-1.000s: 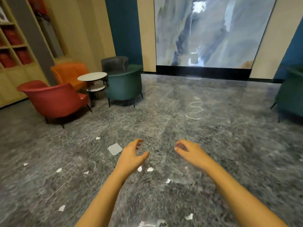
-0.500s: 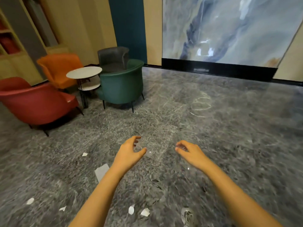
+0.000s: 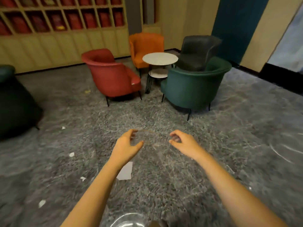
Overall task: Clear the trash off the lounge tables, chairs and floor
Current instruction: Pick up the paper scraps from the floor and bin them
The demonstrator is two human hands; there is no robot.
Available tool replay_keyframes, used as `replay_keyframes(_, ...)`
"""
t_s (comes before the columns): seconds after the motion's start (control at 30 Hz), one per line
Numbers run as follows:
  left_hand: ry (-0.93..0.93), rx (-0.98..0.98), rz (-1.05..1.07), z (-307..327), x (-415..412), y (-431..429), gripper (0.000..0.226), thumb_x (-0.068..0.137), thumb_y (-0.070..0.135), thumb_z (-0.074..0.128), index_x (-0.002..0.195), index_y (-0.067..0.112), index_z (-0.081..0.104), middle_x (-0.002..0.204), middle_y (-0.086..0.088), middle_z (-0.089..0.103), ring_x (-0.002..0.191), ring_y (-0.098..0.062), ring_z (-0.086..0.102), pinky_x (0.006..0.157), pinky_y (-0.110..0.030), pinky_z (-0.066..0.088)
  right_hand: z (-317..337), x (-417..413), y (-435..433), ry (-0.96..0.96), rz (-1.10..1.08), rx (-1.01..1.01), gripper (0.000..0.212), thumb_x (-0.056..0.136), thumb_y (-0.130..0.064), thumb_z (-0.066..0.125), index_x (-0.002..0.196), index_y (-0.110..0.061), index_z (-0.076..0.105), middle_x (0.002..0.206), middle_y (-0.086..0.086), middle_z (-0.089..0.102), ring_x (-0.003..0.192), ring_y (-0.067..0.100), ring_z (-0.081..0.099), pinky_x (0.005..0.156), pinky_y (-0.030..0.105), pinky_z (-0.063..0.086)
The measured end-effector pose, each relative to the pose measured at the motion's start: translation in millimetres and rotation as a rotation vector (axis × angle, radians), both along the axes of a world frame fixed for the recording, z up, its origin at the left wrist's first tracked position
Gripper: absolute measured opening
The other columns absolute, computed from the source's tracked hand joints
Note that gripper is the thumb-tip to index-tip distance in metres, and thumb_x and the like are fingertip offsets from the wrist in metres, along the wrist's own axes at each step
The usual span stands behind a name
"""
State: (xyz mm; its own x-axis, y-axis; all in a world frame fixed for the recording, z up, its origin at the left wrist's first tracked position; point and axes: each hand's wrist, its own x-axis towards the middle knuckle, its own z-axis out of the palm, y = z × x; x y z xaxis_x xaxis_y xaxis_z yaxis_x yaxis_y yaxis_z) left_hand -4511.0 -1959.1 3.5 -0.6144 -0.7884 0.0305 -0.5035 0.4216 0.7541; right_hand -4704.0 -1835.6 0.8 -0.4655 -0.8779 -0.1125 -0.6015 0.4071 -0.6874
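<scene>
- you've turned left; red chair (image 3: 113, 76) now beyond your fingertips (image 3: 135, 131).
- left hand (image 3: 126, 145) and right hand (image 3: 183, 142), fingers curled, seem to pinch a clear bag (image 3: 152, 138) open, likely for paper scraps (image 3: 125, 172).

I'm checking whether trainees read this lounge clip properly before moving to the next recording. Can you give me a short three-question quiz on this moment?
1. True or false: the largest sheet of paper lies on a chair seat.
2. Which armchair stands between the camera and the black armchair? A) red B) orange C) green
3. How many armchairs stand around the round table?

Key:
1. False. It lies on the floor.
2. C, the green armchair.
3. Four.
</scene>
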Motion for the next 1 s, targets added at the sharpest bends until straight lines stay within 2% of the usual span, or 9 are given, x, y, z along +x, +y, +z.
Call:
replay_keyframes(0.07,0.004,0.011,0.089,-9.9,-20.0,-28.3,0.047,0.086,0.029,0.064,0.129,0.017,0.048,0.126,-0.006,0.055,0.113,-0.019,0.053,0.093,-0.031,0.043,-6.8,-28.5,-43.5,0.041,0.108,0.011,0.031,0.088,-0.023,0.061,0.116,-0.014,0.055,0.114,0.001,0.059,0.100,0.008,0.052,0.085,0.019,0.040)
replay_keyframes(0.2,0.032,0.023,0.200,-24.2,-66.6,-96.2,0.049,0.085,0.030,0.066,0.129,0.017,0.049,0.124,-0.006,0.056,0.111,-0.018,0.053,0.088,-0.027,0.043,-12.1,-91.0,-128.8,0.125,0.251,0.042,0.037,0.085,-0.021,0.066,0.119,-0.014,0.053,0.120,0.004,0.057,0.110,0.015,0.053,0.092,0.024,0.041)
replay_keyframes(0.37,0.061,0.008,0.370,-14.8,-113.2,-188.4,0.043,0.083,0.028,0.068,0.122,0.017,0.053,0.113,-0.004,0.059,0.102,-0.013,0.053,0.082,-0.024,0.040,2.5,-163.7,-229.9,0.165,0.358,0.079,0.038,0.085,-0.019,0.066,0.121,-0.014,0.052,0.123,0.003,0.056,0.110,0.015,0.052,0.089,0.021,0.039)
replay_keyframes(0.53,0.055,-0.024,0.475,-15.9,-158.3,-260.0,0.048,0.082,0.030,0.069,0.125,0.018,0.052,0.117,-0.001,0.059,0.100,-0.010,0.052,0.082,-0.023,0.040,3.2,-214.7,-336.8,0.146,0.451,0.053,0.036,0.085,-0.020,0.065,0.119,-0.018,0.051,0.122,-0.001,0.056,0.109,0.012,0.051,0.089,0.024,0.041)
replay_keyframes(0.7,0.059,-0.015,0.661,-32.6,-186.1,-329.2,0.045,0.082,0.027,0.069,0.123,0.018,0.052,0.114,-0.001,0.058,0.100,-0.013,0.054,0.084,-0.024,0.041,-23.1,-234.5,-460.1,0.136,0.657,0.047,0.037,0.086,-0.019,0.065,0.120,-0.016,0.051,0.121,0.001,0.055,0.109,0.012,0.050,0.085,0.020,0.038)
replay_keyframes(0.83,0.067,0.024,0.842,-42.9,-198.3,-373.7,0.045,0.083,0.025,0.068,0.124,0.018,0.052,0.111,0.000,0.058,0.100,-0.013,0.054,0.084,-0.024,0.041,-40.9,-236.6,-556.0,0.146,0.901,0.089,0.037,0.085,-0.020,0.065,0.120,-0.018,0.051,0.122,0.002,0.055,0.112,0.014,0.051,0.093,0.028,0.042)
replay_keyframes(1.0,0.054,0.074,1.133,-53.8,-196.4,-396.7,0.045,0.082,0.020,0.069,0.123,0.014,0.054,0.105,0.001,0.056,0.099,-0.015,0.056,0.086,-0.023,0.041,-60.8,-215.1,-654.8,0.142,1.205,0.108,0.036,0.084,-0.015,0.066,0.118,-0.014,0.054,0.119,0.003,0.058,0.110,0.015,0.053,0.091,0.025,0.041)
